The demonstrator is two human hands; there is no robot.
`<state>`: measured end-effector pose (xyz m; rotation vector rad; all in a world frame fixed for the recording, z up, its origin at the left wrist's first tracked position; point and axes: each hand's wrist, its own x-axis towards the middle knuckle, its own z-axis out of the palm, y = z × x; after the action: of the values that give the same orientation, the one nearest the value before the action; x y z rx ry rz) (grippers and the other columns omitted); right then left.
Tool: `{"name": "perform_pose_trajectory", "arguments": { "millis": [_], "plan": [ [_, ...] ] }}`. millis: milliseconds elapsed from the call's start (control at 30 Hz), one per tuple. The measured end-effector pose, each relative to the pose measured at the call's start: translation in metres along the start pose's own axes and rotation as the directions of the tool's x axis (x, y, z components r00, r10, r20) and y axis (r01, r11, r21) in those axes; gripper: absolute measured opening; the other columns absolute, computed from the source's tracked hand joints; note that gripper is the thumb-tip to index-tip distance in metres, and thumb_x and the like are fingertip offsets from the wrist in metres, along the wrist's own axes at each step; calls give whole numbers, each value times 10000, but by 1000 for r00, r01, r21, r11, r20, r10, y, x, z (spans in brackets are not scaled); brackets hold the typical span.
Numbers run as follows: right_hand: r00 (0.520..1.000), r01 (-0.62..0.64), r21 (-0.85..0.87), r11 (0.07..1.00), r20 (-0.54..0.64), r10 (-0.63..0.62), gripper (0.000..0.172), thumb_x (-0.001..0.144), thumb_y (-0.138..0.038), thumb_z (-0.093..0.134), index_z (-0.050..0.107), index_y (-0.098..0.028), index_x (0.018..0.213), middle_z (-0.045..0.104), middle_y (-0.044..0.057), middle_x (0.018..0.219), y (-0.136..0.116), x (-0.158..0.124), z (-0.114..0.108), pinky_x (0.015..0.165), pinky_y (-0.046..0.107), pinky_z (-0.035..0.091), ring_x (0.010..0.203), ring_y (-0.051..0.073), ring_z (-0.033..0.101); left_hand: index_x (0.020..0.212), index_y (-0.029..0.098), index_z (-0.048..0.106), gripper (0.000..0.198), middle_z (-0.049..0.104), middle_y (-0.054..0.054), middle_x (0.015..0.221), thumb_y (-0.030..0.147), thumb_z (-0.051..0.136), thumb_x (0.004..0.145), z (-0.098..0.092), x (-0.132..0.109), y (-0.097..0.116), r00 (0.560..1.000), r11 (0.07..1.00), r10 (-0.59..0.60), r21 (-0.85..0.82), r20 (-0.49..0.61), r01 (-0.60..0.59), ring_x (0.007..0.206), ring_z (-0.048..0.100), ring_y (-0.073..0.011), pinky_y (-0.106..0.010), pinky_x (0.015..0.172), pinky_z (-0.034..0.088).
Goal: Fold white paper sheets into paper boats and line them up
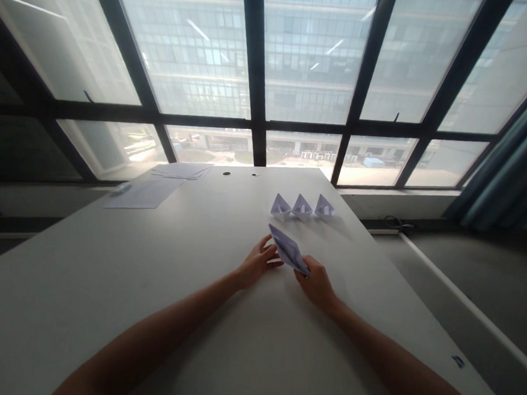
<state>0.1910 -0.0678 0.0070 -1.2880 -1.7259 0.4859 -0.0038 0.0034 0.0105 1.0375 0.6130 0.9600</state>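
A folded paper boat (288, 247), long and tilted, is held above the white table (173, 257). My right hand (316, 282) pinches its near right end between thumb and fingers. On the boat's left side is my left hand (259, 260), its fingers apart and curved; whether the fingertips touch the paper I cannot tell. Beyond the hands three finished paper boats stand upright in a row: a left boat (281, 206), a middle one (302, 207) and a right one (325, 207).
Sheets of white paper (144, 193) lie at the table's far left, with a small clear object (122, 189) on them. Two cable holes, one dark (226, 173), sit near the back edge. A small dark label (458, 361) is on the right edge. Windows and a blue curtain (510, 148) stand behind.
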Motion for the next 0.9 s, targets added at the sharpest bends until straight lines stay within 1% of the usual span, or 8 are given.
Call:
{"name": "perform_pose_trajectory", "arguments": {
  "millis": [167,267,367,467,567,700,833,900],
  "plan": [
    [998,34,26,999,50,-35,483,802,-244,640,594,-178,1278,641,117,1190,0,-1,2,918,336,461,1081,256,591,1399,252,442,674,625,-130,1258,429,742,822,-1,-1,1,996,998,-59,-14,-62,58,1019,657,-233,-347,823,545],
    [997,0,40,999,72,-3,570,821,-365,659,557,-146,1338,638,140,1208,3,-1,4,818,329,504,957,237,627,1413,224,446,710,620,-143,1295,374,769,799,-2,-1,0,994,998,-70,-8,-82,70,1067,644,-242,-328,848,523],
    [995,-68,67,995,76,63,467,879,-413,586,627,-138,1254,694,117,1092,6,0,6,678,297,504,725,180,628,1401,203,477,714,627,-148,1296,343,784,772,-2,-1,-3,996,998,-55,34,-77,58,1013,658,-238,-325,838,507],
    [991,-100,101,990,102,90,351,894,-404,560,710,-160,1096,731,70,945,5,1,5,596,271,475,615,159,610,1409,173,476,736,660,-159,1236,379,783,773,-3,0,-5,998,994,-33,98,-55,38,983,660,-243,-336,845,490],
    [992,-103,107,989,84,94,313,888,-399,558,728,-179,1030,737,54,886,1,1,3,602,270,471,637,178,630,1442,159,440,771,683,-154,1172,447,754,800,-3,0,-6,1000,992,-20,128,-4,21,985,653,-253,-363,876,476],
    [990,-129,118,985,-40,135,329,917,-392,480,712,-167,973,721,55,809,0,2,2,644,271,464,700,199,641,1474,193,388,775,673,-119,1158,474,718,831,-2,-2,-5,997,984,-18,178,72,5,1002,639,-251,-354,866,481],
    [973,-165,115,980,-140,180,344,921,-400,446,686,-155,912,677,43,725,4,3,3,613,262,430,648,183,597,1376,195,499,662,660,-113,1163,435,743,809,1,-3,-1,978,950,10,302,210,-74,998,637,-262,-323,802,501],
    [975,-166,115,979,-131,180,331,916,-400,453,664,-164,820,650,32,684,6,3,4,592,258,416,631,177,583,1276,164,581,557,681,-107,1091,447,723,818,2,-2,-1,976,931,23,351,216,-100,943,641,-252,-321,786,499]
  ]
}}
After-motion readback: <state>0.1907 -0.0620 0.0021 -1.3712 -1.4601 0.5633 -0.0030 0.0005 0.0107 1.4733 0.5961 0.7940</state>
